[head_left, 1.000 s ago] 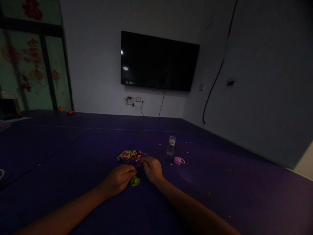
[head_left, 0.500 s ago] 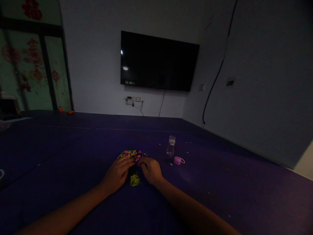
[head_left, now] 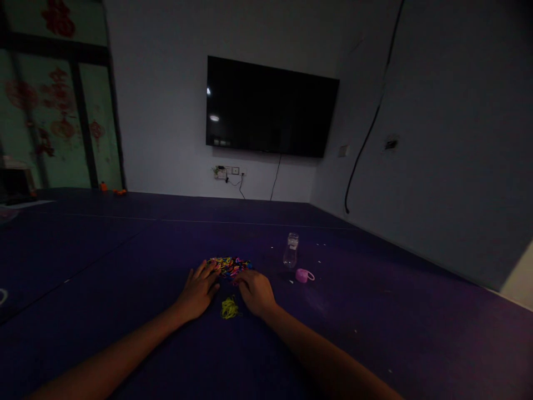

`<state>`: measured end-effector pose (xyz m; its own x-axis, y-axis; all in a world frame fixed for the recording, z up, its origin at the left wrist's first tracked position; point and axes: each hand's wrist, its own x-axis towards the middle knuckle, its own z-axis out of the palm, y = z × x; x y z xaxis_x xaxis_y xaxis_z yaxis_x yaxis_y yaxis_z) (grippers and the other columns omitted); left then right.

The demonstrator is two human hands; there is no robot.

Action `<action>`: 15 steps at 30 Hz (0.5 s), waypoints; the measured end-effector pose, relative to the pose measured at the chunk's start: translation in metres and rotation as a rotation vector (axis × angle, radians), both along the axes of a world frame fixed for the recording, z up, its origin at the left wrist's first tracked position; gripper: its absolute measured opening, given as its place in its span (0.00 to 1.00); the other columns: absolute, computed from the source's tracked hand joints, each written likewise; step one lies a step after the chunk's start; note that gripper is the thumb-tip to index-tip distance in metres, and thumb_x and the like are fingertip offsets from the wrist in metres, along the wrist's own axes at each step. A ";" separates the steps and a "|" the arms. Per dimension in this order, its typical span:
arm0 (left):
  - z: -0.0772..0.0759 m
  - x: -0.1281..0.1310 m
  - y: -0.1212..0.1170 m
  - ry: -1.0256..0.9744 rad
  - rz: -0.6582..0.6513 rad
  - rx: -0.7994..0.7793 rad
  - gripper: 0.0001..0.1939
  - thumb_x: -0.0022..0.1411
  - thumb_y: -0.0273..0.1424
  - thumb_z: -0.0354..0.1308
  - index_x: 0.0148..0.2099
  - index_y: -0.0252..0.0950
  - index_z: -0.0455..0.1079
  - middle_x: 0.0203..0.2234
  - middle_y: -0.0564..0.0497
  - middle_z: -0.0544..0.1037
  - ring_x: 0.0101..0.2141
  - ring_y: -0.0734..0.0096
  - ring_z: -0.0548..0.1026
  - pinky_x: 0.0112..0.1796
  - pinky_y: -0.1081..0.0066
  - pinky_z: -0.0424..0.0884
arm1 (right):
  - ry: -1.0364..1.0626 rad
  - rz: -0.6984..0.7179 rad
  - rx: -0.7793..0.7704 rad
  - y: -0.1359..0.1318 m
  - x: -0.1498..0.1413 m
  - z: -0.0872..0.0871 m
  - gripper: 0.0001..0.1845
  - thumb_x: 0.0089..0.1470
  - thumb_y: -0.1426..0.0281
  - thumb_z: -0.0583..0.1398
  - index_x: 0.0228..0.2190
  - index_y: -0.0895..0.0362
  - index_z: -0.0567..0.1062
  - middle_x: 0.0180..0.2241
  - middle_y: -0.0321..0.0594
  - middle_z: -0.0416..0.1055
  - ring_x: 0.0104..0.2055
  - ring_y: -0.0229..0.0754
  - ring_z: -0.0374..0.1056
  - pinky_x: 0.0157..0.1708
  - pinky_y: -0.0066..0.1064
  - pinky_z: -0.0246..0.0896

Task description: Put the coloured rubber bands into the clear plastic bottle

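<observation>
A heap of small multicoloured rubber bands (head_left: 230, 266) lies on the dark purple floor in front of me. My left hand (head_left: 198, 291) is at the heap's left edge, fingers spread and fingertips on the bands. At the heap's right edge is my right hand (head_left: 256, 291), its fingers bent and close together; whatever is between the fingertips is too small to make out. Between my wrists, nearer to me, sits a separate little pile of yellow-green rubber bands (head_left: 229, 308).
Right of the heap stands a clear bottle (head_left: 291, 251) without its lid. Beside it lies a pink cap with a loop (head_left: 303, 275). White scraps dot the purple floor (head_left: 333, 311). A television (head_left: 270, 108) hangs on the far wall.
My left hand has drawn back a little to the left and its fingers have spread, uncovering more of the heap. The right hand has hardly moved.
</observation>
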<state>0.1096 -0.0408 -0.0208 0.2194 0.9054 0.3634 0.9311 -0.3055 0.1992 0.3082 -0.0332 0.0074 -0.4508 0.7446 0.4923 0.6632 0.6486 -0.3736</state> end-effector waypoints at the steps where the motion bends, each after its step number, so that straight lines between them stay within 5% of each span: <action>1: -0.001 0.000 0.000 0.001 -0.001 0.005 0.23 0.66 0.37 0.41 0.60 0.40 0.60 0.62 0.45 0.58 0.62 0.49 0.49 0.54 0.42 0.54 | -0.002 -0.001 0.001 0.000 0.000 0.000 0.15 0.52 0.76 0.51 0.34 0.55 0.76 0.37 0.38 0.76 0.41 0.39 0.69 0.42 0.28 0.59; 15: -0.012 -0.011 0.013 -0.039 -0.044 0.054 0.23 0.66 0.40 0.42 0.59 0.40 0.61 0.58 0.45 0.63 0.60 0.54 0.55 0.54 0.47 0.56 | -0.022 0.018 0.002 -0.001 -0.001 0.001 0.15 0.53 0.76 0.51 0.34 0.55 0.76 0.37 0.39 0.76 0.41 0.40 0.69 0.42 0.28 0.60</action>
<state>0.0981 -0.0275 -0.0328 0.2430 0.8742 0.4204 0.9086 -0.3569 0.2170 0.3071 -0.0341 0.0081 -0.4747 0.7354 0.4836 0.6598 0.6610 -0.3575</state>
